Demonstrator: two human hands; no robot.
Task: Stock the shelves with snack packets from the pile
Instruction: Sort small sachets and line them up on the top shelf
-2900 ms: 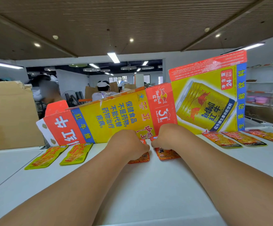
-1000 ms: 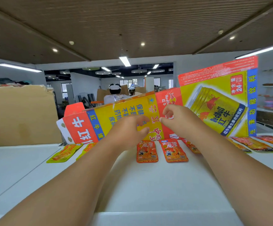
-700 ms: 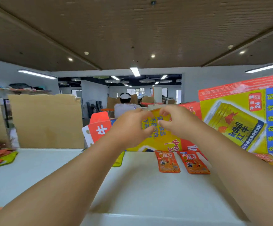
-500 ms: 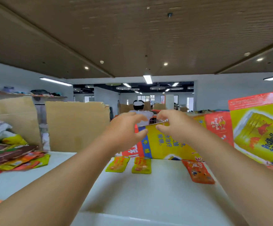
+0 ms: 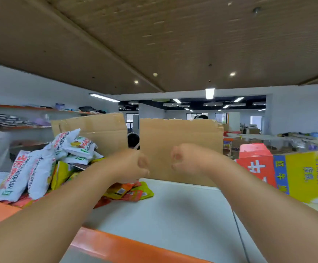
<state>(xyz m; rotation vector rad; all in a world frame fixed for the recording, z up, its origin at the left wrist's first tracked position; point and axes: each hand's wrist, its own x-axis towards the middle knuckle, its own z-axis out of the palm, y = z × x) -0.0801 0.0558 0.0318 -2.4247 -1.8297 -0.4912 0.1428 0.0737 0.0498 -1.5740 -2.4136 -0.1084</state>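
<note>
The pile of snack packets (image 5: 40, 168) sits at the left end of the white shelf (image 5: 173, 215) in front of me. Big white bags (image 5: 19, 173) are heaped on top, leaning over one another. Small orange and green packets (image 5: 129, 190) spill flat from under them toward the middle of the board.

My left hand (image 5: 133, 166) hangs just above those small packets, fingers curled into a fist. It is blurred, and I cannot tell whether anything is in it. My right hand (image 5: 186, 160) is level with it, a gap between the two. Its fingers and thumb are curled in, with nothing that I can see between them.

Behind both hands a brown cardboard sheet (image 5: 181, 147) stands upright at the back of the shelf, and a second sheet (image 5: 97, 130) stands behind the pile. To my right a Red Bull carton (image 5: 302, 175) lies on its side on the board. The orange front rail (image 5: 127, 249) runs below my forearms.
</note>
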